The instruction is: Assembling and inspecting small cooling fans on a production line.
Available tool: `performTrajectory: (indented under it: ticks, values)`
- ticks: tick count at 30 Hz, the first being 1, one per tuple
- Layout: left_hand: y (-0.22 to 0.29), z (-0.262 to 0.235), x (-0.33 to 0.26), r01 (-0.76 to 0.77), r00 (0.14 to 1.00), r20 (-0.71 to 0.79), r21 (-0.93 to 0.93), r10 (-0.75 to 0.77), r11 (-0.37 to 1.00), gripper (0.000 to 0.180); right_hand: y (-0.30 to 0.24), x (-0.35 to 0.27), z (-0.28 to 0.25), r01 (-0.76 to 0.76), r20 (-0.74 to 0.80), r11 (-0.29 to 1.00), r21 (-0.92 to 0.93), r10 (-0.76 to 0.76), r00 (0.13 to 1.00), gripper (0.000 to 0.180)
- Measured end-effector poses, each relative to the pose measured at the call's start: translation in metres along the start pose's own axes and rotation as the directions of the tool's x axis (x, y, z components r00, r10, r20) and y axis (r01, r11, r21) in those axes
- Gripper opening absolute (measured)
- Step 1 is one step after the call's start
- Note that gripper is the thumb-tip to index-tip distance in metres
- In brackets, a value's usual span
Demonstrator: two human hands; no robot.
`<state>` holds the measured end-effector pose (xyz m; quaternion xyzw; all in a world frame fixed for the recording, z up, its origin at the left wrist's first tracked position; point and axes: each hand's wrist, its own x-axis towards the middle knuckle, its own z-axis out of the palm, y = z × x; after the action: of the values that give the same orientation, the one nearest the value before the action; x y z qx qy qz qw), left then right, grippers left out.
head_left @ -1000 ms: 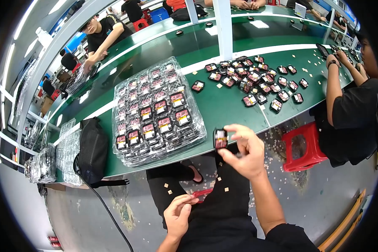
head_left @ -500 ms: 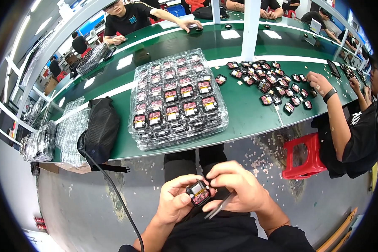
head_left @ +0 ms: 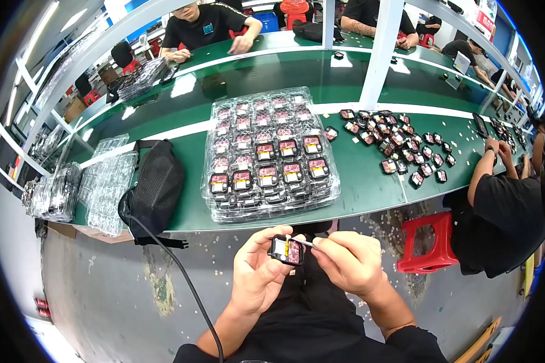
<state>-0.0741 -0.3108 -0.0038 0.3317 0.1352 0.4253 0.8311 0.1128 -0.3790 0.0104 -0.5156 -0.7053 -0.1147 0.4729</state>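
My left hand (head_left: 258, 275) holds a small black square part (head_left: 286, 250) with a red and yellow face, over my lap and below the table edge. My right hand (head_left: 345, 262) grips thin metal tweezers (head_left: 303, 242) whose tip touches the part's top edge. Just beyond, on the green table (head_left: 181, 175), sits a stack of clear plastic trays (head_left: 266, 160) filled with several of the same parts. A scatter of loose parts (head_left: 399, 145) lies to the right of the trays.
A black mesh bag (head_left: 154, 187) with a cable lies at the table's left, beside empty clear trays (head_left: 106, 181). A person in black (head_left: 502, 212) sits at right by a red stool (head_left: 429, 242). Other people work across the table. A white post (head_left: 378, 51) stands behind the trays.
My right hand brought a part down from the table edge to my lap. Both hands then met, with the left now holding the part and the tweezers at it.
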Motion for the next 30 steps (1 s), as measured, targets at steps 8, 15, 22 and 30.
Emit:
performTrajectory:
  ticks: [8, 15, 22, 30]
  values:
    - [0.004, -0.009, 0.023, 0.050, 0.999, 0.002, -0.052, -0.050, 0.997, 0.057, 0.016, 0.023, 0.008, -0.001, 0.051, 1.000, 0.017, 0.000, 0.999, 0.028]
    - [0.005, -0.026, 0.042, 0.045, 0.998, -0.034, -0.024, -0.046, 0.999, 0.057, 0.031, 0.035, 0.023, -0.004, 0.100, 1.000, -0.010, 0.005, 0.995, 0.021]
    - [0.012, -0.030, 0.055, 0.055, 0.997, -0.056, -0.016, -0.056, 0.998, 0.057, 0.041, 0.040, 0.034, -0.052, 0.094, 0.997, 0.051, 0.047, 0.994, 0.029]
    - [0.009, -0.036, 0.058, 0.052, 0.996, -0.073, 0.011, -0.051, 0.999, 0.056, 0.047, 0.042, 0.036, 0.013, 0.121, 0.999, -0.047, -0.007, 0.993, 0.032]
